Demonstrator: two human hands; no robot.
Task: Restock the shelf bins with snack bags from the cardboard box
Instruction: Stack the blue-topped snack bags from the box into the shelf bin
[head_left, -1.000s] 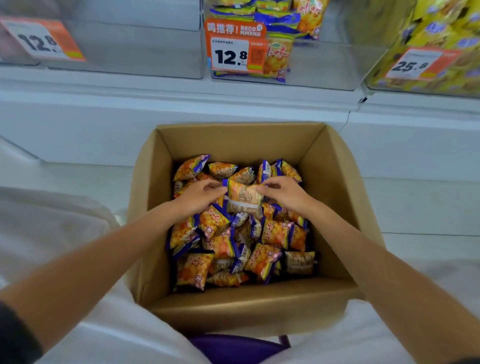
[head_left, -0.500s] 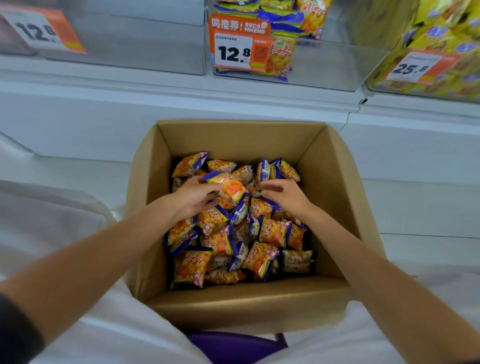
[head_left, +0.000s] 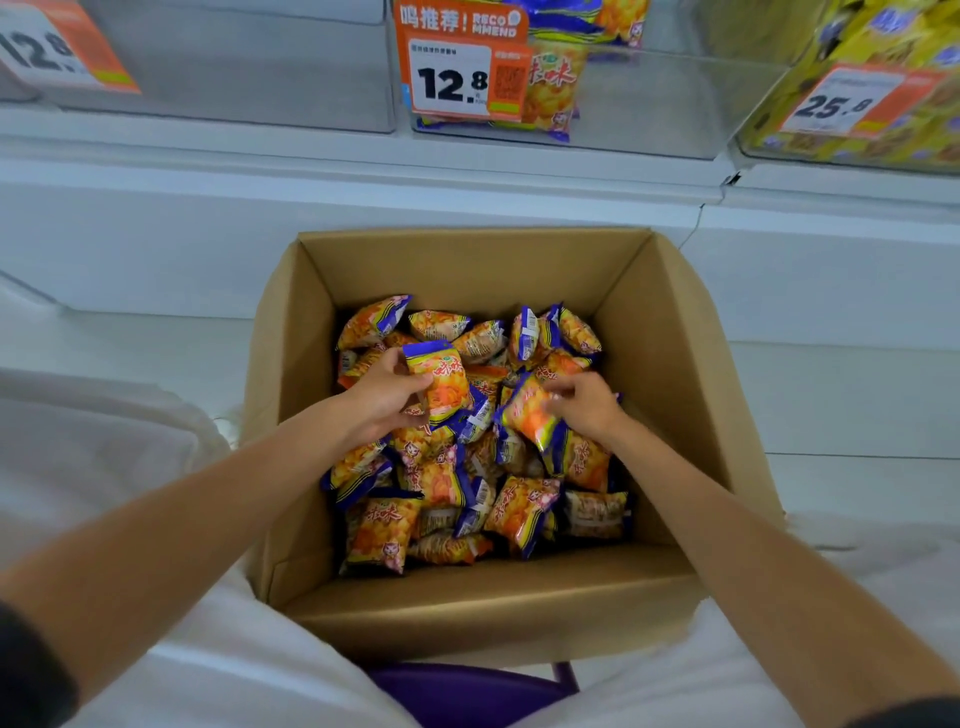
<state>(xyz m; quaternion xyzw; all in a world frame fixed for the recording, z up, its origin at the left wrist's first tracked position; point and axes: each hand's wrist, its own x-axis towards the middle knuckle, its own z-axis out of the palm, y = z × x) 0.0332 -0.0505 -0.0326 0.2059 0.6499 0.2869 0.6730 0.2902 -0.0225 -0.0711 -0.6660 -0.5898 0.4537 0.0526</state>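
Head view: left hand (head_left: 382, 402) grips an upright bag (head_left: 439, 382), right hand (head_left: 589, 410) pinches a tilted bag (head_left: 527, 421) (glossy film); either could slip.

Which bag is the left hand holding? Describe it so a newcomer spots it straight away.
Start at the open cardboard box below the shelf bins. Over the pile's left side, the left hand grips one orange snack bag. Unlike the jumbled bags lying below and the tilted bag in the right hand, it stands upright, blue top seal upward, front facing the camera.
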